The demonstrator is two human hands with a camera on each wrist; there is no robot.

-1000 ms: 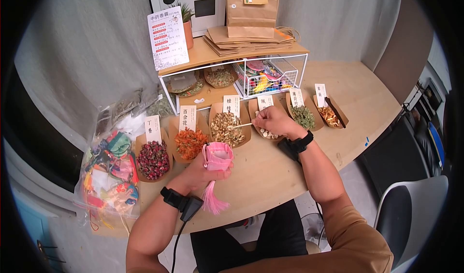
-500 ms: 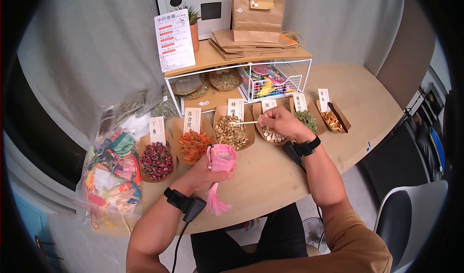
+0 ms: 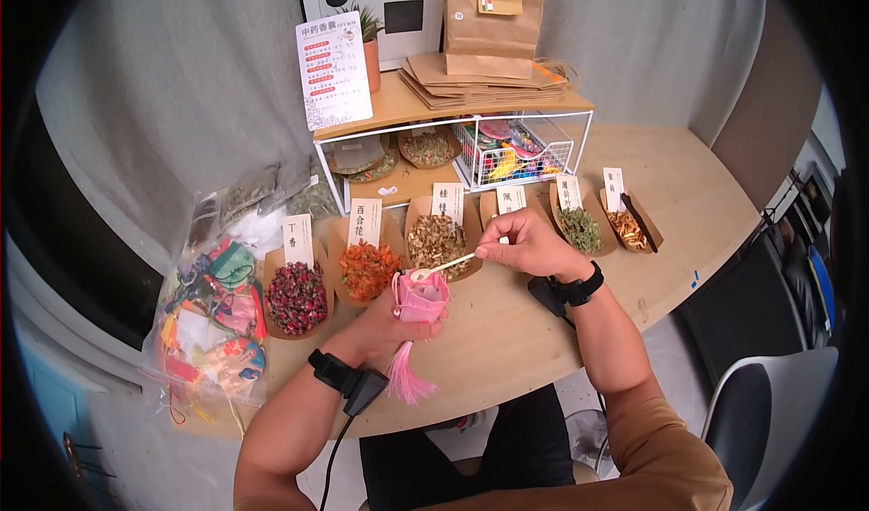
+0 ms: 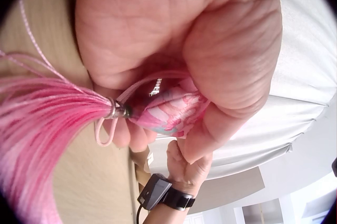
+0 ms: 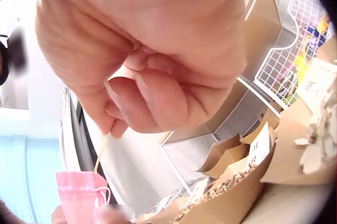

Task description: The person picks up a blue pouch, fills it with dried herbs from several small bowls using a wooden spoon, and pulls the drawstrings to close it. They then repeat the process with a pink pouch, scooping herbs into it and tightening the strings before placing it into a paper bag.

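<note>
My left hand (image 3: 376, 330) grips a pink fabric drawstring pouch (image 3: 422, 305), mouth upward, with a pink tassel (image 3: 409, 375) hanging below. In the left wrist view, fingers and thumb curl round the pouch's patterned cloth (image 4: 176, 110). My right hand (image 3: 534, 244) pinches the thin pale handle of a small spoon (image 3: 455, 262) between thumb and fingertips. The spoon's bowl is at the pouch's mouth, with a pale bit showing there. In the right wrist view the handle (image 5: 100, 154) slants down into the pouch (image 5: 79, 195). Just behind stands a paper tray of chopped twigs (image 3: 437, 238).
Paper trays with label cards hold rosebuds (image 3: 297, 298), orange petals (image 3: 369, 268), green leaves (image 3: 579, 229) and yellow-brown pieces (image 3: 626, 230). My right hand partly covers another tray. A plastic bag of colourful pouches (image 3: 217, 321) lies left. Behind stands a shelf (image 3: 389, 104) with a wire basket (image 3: 525, 162).
The right hand has brought the spoon left and down, from over the twig tray to the pouch's mouth. The left hand keeps its hold on the pouch. The head view has shifted slightly.
</note>
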